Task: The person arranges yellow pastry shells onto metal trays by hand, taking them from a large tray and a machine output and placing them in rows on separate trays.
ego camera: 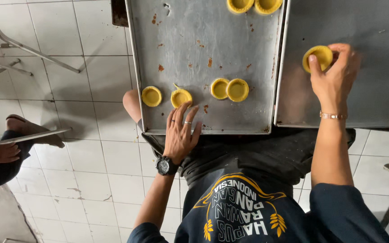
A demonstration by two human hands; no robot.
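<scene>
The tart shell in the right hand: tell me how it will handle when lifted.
The tart shell looks small and thin-walled, so probably light and fragile. The right hand pinches it by the rim; a firm grip could dent it. Flat-based and low, it seems unlikely to roll on the metal tray.

Two flat metal baking trays sit side by side: the left tray (230, 49) carries four small round yellow tart shells (194, 93) in a row along its near edge (two touching), with two more shells (254, 5) at its far edge. On the right tray (374, 90) the right hand (334, 74) grips a single tart shell (318, 57); the left hand (181, 135) lies flat on the left tray's near edge.

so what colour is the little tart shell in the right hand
Yellow: the tart shell in the right hand, seen in the head view.
</scene>
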